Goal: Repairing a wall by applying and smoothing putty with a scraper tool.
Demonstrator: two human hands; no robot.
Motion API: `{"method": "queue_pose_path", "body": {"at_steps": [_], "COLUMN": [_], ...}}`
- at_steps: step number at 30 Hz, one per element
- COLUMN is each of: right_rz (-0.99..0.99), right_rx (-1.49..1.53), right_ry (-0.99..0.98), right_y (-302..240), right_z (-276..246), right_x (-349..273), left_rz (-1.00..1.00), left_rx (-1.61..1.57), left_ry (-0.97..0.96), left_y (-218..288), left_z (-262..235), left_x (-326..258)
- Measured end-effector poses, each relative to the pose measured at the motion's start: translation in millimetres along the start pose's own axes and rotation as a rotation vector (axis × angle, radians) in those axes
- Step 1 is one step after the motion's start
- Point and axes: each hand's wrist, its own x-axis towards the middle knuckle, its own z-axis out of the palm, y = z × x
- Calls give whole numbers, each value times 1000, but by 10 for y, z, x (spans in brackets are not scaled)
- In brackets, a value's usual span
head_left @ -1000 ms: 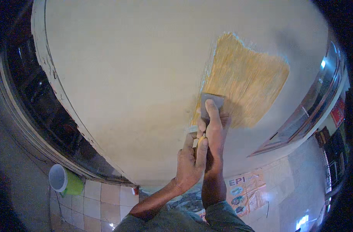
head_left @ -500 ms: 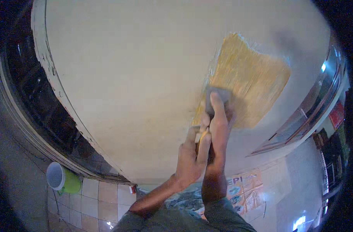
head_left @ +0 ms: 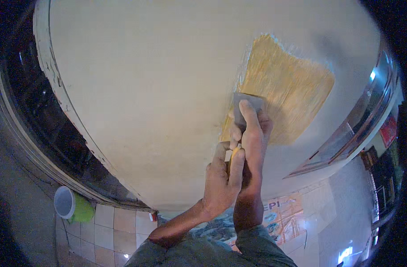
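My right hand is closed on the flat grey blade of a scraper, its thumb pressed along the blade. Just below, my left hand is closed around a yellow piece that lines up with the blade and looks like its handle; the join is hidden by fingers. The blade lies against a pale wall, over the left edge of a streaky ochre-yellow patch. Whitish, ragged margins border this patch along its top and left side.
Dark window openings flank the wall, one with a chipped frame on the left, another on the right. A green bucket stands on the tiled floor at lower left. A printed sheet lies below my arms.
The blade and both hands sit slightly higher and farther left in the picture, and the view has shifted a little. Both hands keep their hold, and the blade looks sharper now.
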Motion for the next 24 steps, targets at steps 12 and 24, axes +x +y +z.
{"method": "queue_pose_path", "body": {"at_steps": [12,24], "right_rz": [-51,-51], "right_rx": [-6,13], "right_ry": [-7,13], "right_y": [-127,-106], "right_z": [104,116], "right_x": [60,87], "left_rz": [63,119], "left_rx": [-72,66], "left_ry": [2,16], "left_y": [222,256], "left_z": [-38,-67], "left_x": [122,155]}}
